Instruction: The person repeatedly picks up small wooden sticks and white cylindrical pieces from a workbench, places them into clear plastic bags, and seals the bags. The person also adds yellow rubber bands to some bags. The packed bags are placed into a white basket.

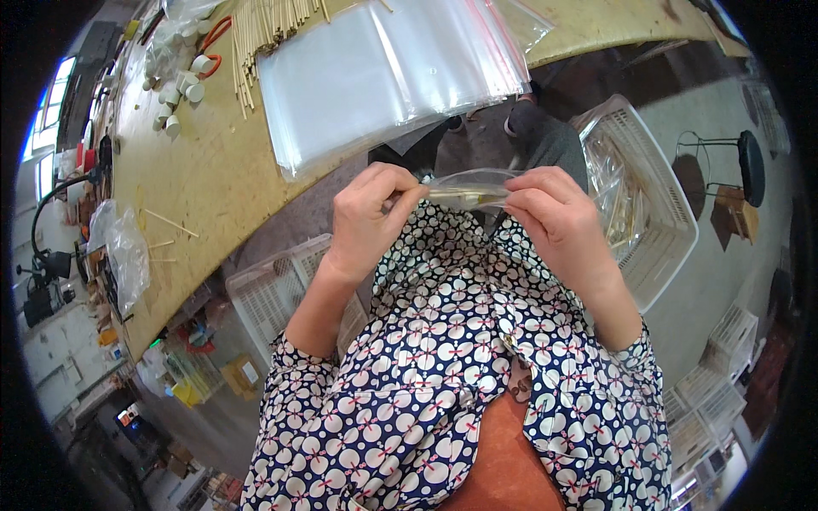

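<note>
Between my two hands stretches a clear plastic bag (473, 180), with what look like thin pale sticks inside it. My left hand (372, 209) pinches one end of the bag between thumb and fingers. At the other end, the fingers of my right hand (558, 217) are closed on the bag's edge. Both hands are held over my lap, just off the near edge of the table. Beyond them lies a stack of flat clear plastic bags (375, 77), its near corner overhanging the table edge. Thin wooden sticks (273, 21) are heaped behind and left of the stack.
White caps (189, 87), orange-handled scissors (215, 43) and a crumpled clear bag (126, 255) lie on the wooden table (196, 187). A white plastic crate (669, 255) with filled bags stands at my right, another crate (264, 294) at my left. A black stool (750, 169) is farther right.
</note>
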